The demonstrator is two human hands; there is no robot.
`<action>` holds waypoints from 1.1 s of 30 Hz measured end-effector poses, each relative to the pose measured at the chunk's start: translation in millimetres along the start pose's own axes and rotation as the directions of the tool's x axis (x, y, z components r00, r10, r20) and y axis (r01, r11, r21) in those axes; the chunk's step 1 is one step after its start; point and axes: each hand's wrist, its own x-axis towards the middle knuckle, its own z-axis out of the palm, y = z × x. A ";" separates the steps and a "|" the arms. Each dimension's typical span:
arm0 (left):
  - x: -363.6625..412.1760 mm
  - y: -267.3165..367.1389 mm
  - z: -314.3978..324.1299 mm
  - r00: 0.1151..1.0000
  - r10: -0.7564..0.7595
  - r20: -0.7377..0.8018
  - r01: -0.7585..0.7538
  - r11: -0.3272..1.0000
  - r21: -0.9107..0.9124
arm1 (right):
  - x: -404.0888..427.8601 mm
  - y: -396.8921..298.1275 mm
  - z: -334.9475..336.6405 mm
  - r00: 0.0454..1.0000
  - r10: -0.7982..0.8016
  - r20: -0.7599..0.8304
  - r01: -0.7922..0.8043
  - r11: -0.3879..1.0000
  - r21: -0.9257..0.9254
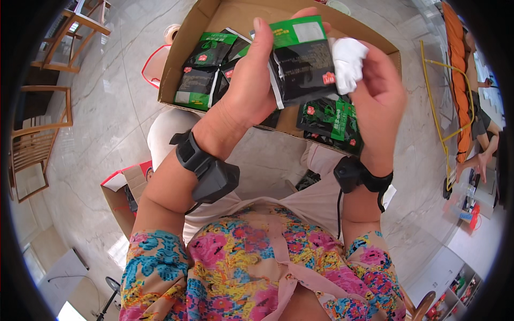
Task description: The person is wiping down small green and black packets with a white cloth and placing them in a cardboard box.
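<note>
My left hand holds a black and green printed packet above an open cardboard box. The thumb lies over the packet's near-left edge, with the other fingers behind it. At the packet's right side, my right hand pinches a crumpled white tissue or cloth, which touches or nearly touches the packet. Several similar packets lie in the left of the box, and more lie at its near right side, partly under my right hand.
A second, red-edged carton stands on the floor at the lower left. Wooden chairs are at far left. A yellow metal frame and a person are on the right. A roll of tape sits beside the box.
</note>
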 end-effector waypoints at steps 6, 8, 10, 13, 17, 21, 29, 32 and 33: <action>-6.3 1.9 -2.6 0.983 -0.090 0.157 0.057 0.977 0.204 | -9.4 -3.3 2.0 0.969 0.184 0.167 -0.185 0.983 -0.012; -3.9 -0.9 -4.3 0.990 -0.020 0.137 -0.025 0.947 0.321 | -8.6 0.7 0.2 0.999 0.049 0.022 -0.048 0.997 -0.067; -0.3 -4.7 1.5 0.996 0.068 0.055 -0.085 0.914 0.396 | -5.2 -8.7 2.6 0.994 -0.085 -0.074 0.051 0.926 -0.374; -2.7 2.5 -0.4 0.979 -0.203 0.018 0.199 0.971 0.129 | -1.8 -7.3 3.6 0.914 -0.400 -0.071 0.231 0.656 -0.718; -3.2 3.7 4.3 0.948 -0.303 -0.098 0.295 0.951 -0.088 | -4.9 -0.2 18.9 0.746 -0.580 0.326 0.620 0.428 -0.658; -1.6 3.4 -8.9 0.970 -0.235 -0.062 0.203 0.924 -0.324 | -12.0 2.6 30.5 0.728 -0.508 0.460 0.679 0.439 -0.589; -2.3 10.5 -3.2 0.978 -0.209 -0.018 0.186 0.904 -0.384 | -2.3 -12.4 4.6 0.893 -0.443 0.077 0.367 0.620 -0.694; -6.6 3.6 -2.0 0.970 -0.243 -0.009 0.224 0.907 -0.356 | -10.2 -3.5 17.2 0.927 -0.344 0.147 0.336 0.594 -0.731; -7.1 0.7 1.0 0.967 -0.253 -0.033 0.233 0.927 -0.294 | -14.1 1.2 24.5 0.909 -0.330 0.255 0.403 0.542 -0.737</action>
